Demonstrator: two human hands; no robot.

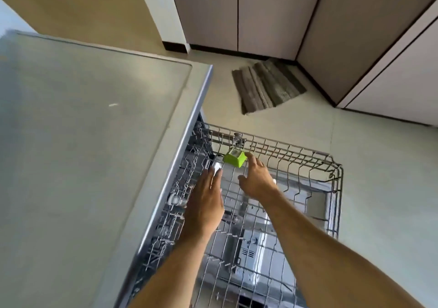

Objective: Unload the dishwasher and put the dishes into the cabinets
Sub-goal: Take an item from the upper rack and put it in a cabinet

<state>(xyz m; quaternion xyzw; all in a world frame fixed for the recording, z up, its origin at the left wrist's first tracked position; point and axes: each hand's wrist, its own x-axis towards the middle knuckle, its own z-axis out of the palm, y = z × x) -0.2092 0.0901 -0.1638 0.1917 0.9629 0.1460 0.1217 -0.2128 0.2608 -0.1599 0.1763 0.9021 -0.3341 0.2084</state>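
Sitting on wire rack (308,163): square lime-green cup (234,159).

Grey surface (83,129) on left, small white speck on it. Crumpled grey mat (267,87) on pale tile floor (379,177), near the far corner.

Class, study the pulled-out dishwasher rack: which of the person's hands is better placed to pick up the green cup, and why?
Probably the right hand. Its fingers are spread and reach right beside the green cup at the far side of the rack. The left hand is stretched toward a shiny, blurred item nearer the counter.
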